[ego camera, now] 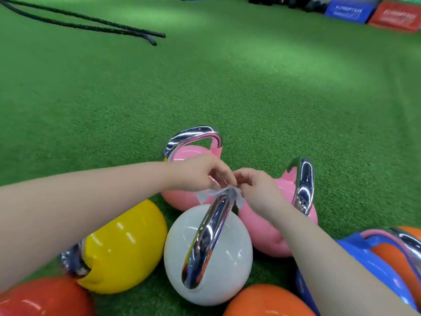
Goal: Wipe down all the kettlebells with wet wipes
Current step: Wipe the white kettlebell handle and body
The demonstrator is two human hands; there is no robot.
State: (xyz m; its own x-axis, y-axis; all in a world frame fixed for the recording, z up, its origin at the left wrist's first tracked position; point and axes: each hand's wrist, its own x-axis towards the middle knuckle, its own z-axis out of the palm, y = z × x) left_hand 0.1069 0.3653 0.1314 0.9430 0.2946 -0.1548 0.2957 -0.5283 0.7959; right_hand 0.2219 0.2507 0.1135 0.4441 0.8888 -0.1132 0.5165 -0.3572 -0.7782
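A white kettlebell [218, 265] with a chrome handle [208, 236] stands on the turf in front of me. A wet wipe [206, 194] is draped over the far end of that handle. My left hand [200, 173] and my right hand [257, 188] both pinch the wipe from either side, just above the handle. Two pink kettlebells [182, 198] [268, 233] stand behind the white one. A yellow kettlebell [123, 249] lies to the left, partly under my left forearm.
Red [45, 297], orange [262, 302] and blue [373, 267] kettlebells crowd the near edge. Green turf [227, 87] stretches ahead. Black battle ropes [91, 23] lie at the far left; blue [348, 10] and red [396, 15] soft boxes stand at the far right.
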